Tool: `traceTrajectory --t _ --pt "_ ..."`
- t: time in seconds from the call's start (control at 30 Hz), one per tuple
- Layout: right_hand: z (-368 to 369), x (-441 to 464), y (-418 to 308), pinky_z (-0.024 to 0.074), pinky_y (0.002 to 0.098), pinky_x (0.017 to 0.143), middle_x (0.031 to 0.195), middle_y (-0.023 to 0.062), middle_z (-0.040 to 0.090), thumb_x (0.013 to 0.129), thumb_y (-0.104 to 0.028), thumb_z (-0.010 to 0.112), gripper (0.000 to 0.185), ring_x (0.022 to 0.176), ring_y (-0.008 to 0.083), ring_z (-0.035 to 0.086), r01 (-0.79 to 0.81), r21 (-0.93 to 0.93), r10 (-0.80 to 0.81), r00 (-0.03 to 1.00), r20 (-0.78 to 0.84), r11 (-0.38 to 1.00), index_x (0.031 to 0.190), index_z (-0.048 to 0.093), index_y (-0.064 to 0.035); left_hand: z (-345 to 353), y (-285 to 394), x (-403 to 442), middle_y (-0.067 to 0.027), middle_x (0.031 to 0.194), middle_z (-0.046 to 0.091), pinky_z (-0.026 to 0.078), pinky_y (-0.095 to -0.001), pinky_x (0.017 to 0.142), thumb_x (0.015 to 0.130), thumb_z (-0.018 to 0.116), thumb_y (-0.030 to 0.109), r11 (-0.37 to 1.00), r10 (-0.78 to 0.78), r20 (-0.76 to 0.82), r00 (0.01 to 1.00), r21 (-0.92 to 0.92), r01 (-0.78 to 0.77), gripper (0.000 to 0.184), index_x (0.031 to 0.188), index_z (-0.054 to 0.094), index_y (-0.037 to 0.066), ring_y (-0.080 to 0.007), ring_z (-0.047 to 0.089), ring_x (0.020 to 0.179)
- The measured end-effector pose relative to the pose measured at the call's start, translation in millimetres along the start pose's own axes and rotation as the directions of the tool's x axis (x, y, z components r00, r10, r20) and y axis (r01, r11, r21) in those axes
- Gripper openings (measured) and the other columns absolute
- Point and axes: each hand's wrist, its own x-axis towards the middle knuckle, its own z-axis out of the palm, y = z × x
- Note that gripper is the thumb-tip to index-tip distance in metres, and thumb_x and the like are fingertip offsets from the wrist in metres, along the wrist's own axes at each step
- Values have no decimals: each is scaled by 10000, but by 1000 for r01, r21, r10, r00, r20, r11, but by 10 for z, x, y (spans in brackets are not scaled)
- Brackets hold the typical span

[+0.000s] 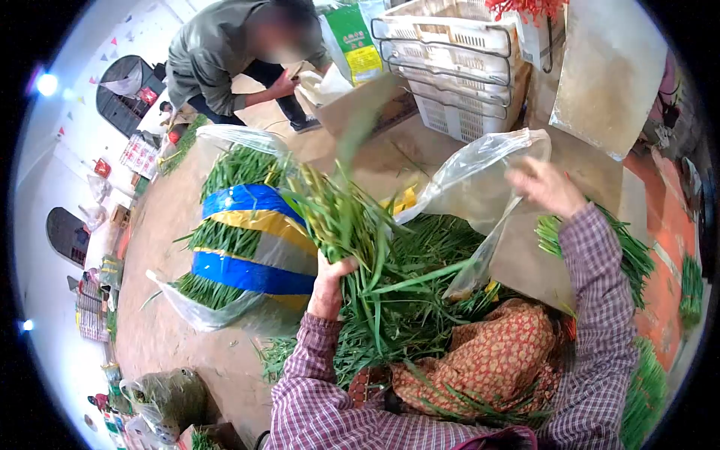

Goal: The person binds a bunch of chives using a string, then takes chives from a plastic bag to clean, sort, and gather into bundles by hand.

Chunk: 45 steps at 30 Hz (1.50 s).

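My left hand [330,281] is wrapped round a bunch of long green chives [341,221], held upright in the middle of the view. My right hand [546,186] is raised to the right, beside the edge of a clear plastic bag [480,169]. Motion smears its fingers, and I cannot tell whether it touches the bag or holds anything. A blurred green leaf [358,131] shows above the bunch. Below both hands, loose green leaves [420,262] lie in a heap at my patterned lap cloth [487,356].
A bundle of chives bound with blue and yellow tape [247,281] lies to the left in plastic. Tied bunches [626,259] lie at right. White crates [457,75] and a board [611,75] stand beyond. Another person [217,52] bends over a sack [326,86].
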Motion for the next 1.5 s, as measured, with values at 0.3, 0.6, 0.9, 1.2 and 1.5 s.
traceTrajectory --t 0.3,0.6,0.9,1.2,1.5 --pt "935 -722 -625 301 452 1080 1410 281 329 744 -735 547 1102 1320 335 351 394 340 -365 919 -150 854 1427 182 49 618 185 -438 -86 917 534 452 -393 906 699 629 266 803 -47 56 997 -592 71 530 1143 510 1 -221 532 881" --pt "1838 -899 -488 162 457 1140 1490 278 110 573 -882 504 1368 1387 397 137 224 632 -430 882 193 742 1442 -22 34 718 127 -774 -143 981 645 514 -385 849 746 620 231 683 -25 146 989 -720 123 462 1125 559 -26 -264 623 883" --pt "2251 -1620 -530 357 397 1050 1343 241 425 704 -354 793 997 1251 338 430 253 359 -240 967 -82 898 1421 187 -19 849 36 -880 -35 1012 648 530 -336 789 822 676 241 663 -248 15 969 -726 181 303 1062 607 69 -166 617 888" --pt "2269 -1605 -665 557 391 680 1266 233 490 694 -218 754 1036 852 314 642 342 -23 -319 849 -421 940 1465 77 -68 875 -4 -1195 -109 1283 500 432 -401 982 737 774 331 866 -178 158 971 -443 231 771 1338 396 33 -235 481 1191" --pt "2211 -1934 -813 517 417 860 1292 281 421 766 -283 717 943 1067 383 556 290 -149 -305 948 -88 945 1457 117 -55 639 -26 -1214 -170 1034 656 540 -350 815 776 646 82 881 -330 172 928 -296 368 390 1135 577 -54 -254 650 873"
